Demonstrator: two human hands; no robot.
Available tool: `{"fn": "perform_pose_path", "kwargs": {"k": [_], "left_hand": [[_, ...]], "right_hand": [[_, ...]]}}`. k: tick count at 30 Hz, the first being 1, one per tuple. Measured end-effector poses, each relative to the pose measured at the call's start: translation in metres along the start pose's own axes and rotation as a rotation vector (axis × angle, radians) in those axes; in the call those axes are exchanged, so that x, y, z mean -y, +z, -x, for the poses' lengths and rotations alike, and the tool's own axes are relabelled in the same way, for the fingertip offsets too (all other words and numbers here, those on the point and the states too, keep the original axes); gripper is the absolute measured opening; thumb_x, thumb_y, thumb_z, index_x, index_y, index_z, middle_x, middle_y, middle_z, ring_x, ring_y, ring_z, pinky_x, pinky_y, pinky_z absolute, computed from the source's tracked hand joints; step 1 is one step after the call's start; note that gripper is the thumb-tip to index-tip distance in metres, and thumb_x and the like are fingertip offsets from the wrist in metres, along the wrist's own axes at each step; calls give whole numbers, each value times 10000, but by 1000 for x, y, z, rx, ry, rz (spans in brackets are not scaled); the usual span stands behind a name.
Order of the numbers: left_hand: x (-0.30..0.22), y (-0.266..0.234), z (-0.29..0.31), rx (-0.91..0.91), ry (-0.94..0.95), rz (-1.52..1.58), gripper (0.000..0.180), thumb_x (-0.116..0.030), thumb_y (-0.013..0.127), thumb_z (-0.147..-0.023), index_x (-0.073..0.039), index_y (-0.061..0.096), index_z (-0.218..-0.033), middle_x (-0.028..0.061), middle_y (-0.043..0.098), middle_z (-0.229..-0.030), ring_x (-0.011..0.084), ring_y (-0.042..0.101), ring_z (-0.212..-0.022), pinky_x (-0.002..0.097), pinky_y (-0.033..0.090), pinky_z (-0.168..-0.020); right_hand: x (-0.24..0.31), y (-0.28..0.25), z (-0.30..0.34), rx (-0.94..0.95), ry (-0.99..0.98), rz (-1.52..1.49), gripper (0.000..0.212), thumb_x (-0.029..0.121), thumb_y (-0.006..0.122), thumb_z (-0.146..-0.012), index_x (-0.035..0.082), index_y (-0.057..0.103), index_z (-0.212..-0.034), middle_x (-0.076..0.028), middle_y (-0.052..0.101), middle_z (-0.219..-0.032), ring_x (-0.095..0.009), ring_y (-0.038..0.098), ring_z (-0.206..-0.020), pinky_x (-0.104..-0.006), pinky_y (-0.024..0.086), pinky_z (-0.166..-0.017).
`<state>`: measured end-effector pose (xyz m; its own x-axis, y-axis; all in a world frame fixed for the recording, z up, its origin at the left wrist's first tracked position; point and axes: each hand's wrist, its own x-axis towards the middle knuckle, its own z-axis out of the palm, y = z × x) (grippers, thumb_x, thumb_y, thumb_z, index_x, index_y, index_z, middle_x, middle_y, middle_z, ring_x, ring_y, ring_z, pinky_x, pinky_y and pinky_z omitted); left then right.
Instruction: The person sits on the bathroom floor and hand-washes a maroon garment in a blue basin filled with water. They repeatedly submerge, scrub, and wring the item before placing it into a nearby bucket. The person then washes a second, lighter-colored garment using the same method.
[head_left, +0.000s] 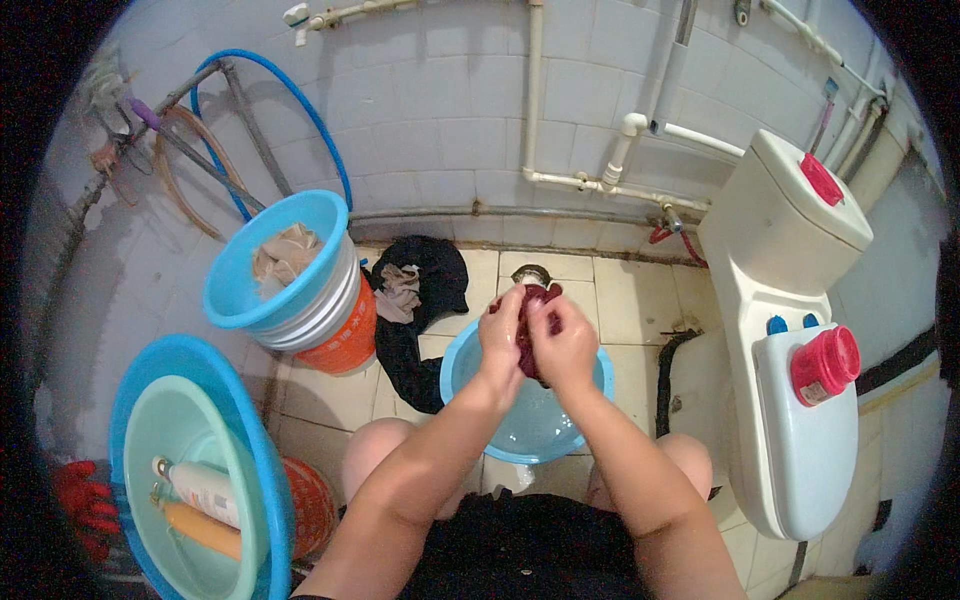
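Both my hands are closed around a dark red cloth [527, 345], bunched up above a light blue basin [605, 378] with water in it. My left hand [502, 335] grips the cloth from the left side. From the right, my right hand [564, 340] presses against it, fingers curled in. Folds of the cloth show between the hands; the rest is hidden by the fingers. Left of the basin, a black garment [420, 290] lies on the tiled floor, with a greyish-beige cloth [398, 292] on it.
A blue basin [225, 316] with beige cloth sits on a white and orange bucket [350, 335]. Nearer left, a pale green basin [150, 392] holding bottles rests inside a larger blue basin [185, 350]. A toilet [735, 300] with a red tub [825, 365] on its lid stands right. A drain [531, 272] lies beyond my hands.
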<state>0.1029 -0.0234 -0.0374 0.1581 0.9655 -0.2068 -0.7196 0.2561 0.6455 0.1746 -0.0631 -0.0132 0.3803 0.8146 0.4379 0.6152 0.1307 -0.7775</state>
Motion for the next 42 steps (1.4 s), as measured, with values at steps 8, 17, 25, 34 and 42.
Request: {"fn": "perform_pose_path", "kwargs": {"k": [8,17,25,34,42], "left_hand": [[-13,-3,9,-95,59,-211,189,-196,532,-834,-12,569,-858,45,577,-761,130,542,-652,269,450,-604],[-9,5,35,56,-312,-24,257,-284,469,-860,-70,592,-929,89,629,-945,227,604,-875,376,475,-804],[-48,-1,27,427,-504,180,366,-309,417,-841,-54,587,-1043,106,624,-1035,258,594,-940,393,454,-875],[-34,-41,-11,87,-293,105,328,-354,438,-875,-73,595,-936,84,643,-918,236,610,-831,381,484,-809],[-9,-20,10,452,-311,292,330,-368,418,-869,-96,567,-758,56,600,-744,189,582,-682,333,491,-668]], "right_hand": [[6,8,10,33,192,-53,335,363,539,-857,47,546,-749,-166,596,-694,-377,570,-649,-437,429,-578],[-51,-9,-24,167,605,-794,395,304,618,-822,68,531,-1126,-87,571,-903,-160,556,-830,-321,464,-730],[-54,-37,-16,774,887,-1411,471,432,484,-884,120,488,-1236,-94,519,-1237,-251,512,-1114,-408,404,-950],[-3,-36,0,352,159,-471,434,187,713,-745,51,535,-1117,-42,574,-951,-157,556,-892,-297,460,-797],[14,-14,24,206,-275,-137,239,279,665,-714,61,569,-737,-122,582,-727,-340,572,-669,-408,458,-587]]}}
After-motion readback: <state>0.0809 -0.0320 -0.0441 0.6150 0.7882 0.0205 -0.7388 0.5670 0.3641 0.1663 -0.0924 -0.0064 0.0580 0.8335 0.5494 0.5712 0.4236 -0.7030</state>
